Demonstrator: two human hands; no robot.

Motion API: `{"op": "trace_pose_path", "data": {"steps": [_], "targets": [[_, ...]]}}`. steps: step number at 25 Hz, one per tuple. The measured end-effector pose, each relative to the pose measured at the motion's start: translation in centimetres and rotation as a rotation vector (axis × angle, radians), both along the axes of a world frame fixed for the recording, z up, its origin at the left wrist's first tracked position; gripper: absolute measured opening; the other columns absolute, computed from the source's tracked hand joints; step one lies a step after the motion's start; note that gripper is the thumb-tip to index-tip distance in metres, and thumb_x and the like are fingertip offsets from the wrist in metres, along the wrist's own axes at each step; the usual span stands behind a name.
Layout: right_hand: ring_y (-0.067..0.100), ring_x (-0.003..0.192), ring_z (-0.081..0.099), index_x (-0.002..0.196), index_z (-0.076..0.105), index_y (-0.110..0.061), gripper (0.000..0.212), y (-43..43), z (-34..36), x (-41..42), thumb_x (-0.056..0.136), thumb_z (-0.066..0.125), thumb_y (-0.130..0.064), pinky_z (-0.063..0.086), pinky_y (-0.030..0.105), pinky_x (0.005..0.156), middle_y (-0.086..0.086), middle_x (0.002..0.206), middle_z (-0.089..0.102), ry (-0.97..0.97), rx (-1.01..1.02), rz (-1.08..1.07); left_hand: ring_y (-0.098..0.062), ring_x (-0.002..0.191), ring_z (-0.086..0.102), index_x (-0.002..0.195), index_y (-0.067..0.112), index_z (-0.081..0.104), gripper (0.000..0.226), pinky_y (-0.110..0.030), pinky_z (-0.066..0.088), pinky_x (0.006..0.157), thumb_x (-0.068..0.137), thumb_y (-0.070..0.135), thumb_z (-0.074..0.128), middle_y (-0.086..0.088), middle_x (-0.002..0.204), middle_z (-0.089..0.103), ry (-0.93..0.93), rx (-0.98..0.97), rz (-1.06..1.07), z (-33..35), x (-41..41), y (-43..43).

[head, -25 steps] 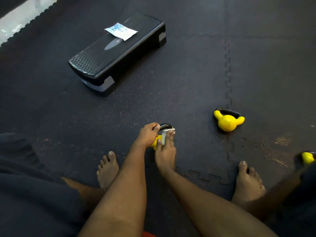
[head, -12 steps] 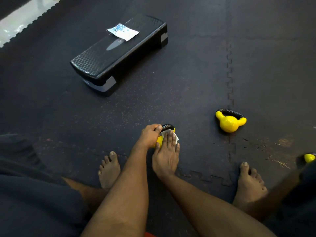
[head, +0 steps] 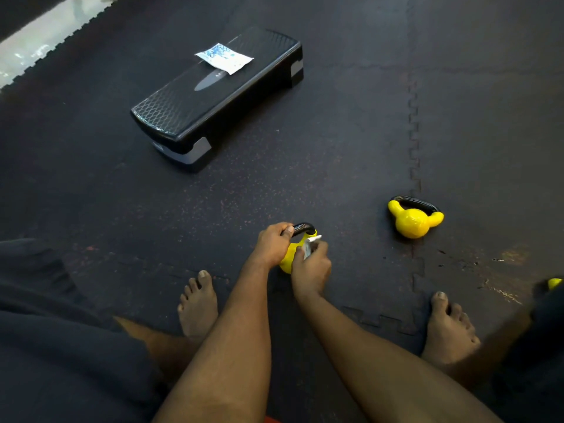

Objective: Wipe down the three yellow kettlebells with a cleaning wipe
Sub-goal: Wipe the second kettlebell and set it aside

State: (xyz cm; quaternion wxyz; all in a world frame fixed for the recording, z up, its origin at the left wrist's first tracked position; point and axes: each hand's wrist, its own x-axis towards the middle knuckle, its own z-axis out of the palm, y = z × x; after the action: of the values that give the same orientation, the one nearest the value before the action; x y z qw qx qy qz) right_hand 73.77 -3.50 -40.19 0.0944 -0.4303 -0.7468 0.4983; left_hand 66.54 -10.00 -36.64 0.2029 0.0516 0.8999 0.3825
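Observation:
A small yellow kettlebell (head: 290, 256) with a black handle stands on the dark floor mat between my feet. My left hand (head: 273, 244) grips its black handle. My right hand (head: 311, 267) holds a folded white cleaning wipe (head: 310, 246) against the kettlebell's right side, fingers curled round it. A second yellow kettlebell (head: 412, 221) lies on the mat to the right, apart from both hands. Only a sliver of a third yellow kettlebell (head: 554, 283) shows at the far right edge, mostly hidden by my leg.
A black aerobic step (head: 213, 99) sits on the mat ahead, with a white-and-blue wipe packet (head: 224, 58) lying on top. My bare feet (head: 198, 303) (head: 448, 322) stand either side of the near kettlebell. The puzzle-edged mat (head: 335, 148) ends at a pale floor strip, top left.
My right hand went from lying flat over the kettlebell with the wipe to curling round the wipe at its right side. The left hand kept its grip on the handle.

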Motion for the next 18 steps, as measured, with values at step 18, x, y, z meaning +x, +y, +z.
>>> {"op": "trace_pose_path", "data": {"steps": [18], "targets": [[0.016, 0.11, 0.06, 0.116, 0.063, -0.022, 0.029, 2.3, -0.5, -0.9, 0.088, 0.06, -0.014, 0.05, 0.033, 0.093, -0.001, 0.117, 0.066, 0.25, 0.11, 0.148, -0.025, 0.09, 0.055, 0.083, 0.021, 0.053, 0.024, -0.03, 0.036, 0.072, 0.094, 0.042, 0.053, -0.011, 0.096, 0.057, 0.042, 0.017, 0.152, -2.3, -0.5, 0.6]]}}
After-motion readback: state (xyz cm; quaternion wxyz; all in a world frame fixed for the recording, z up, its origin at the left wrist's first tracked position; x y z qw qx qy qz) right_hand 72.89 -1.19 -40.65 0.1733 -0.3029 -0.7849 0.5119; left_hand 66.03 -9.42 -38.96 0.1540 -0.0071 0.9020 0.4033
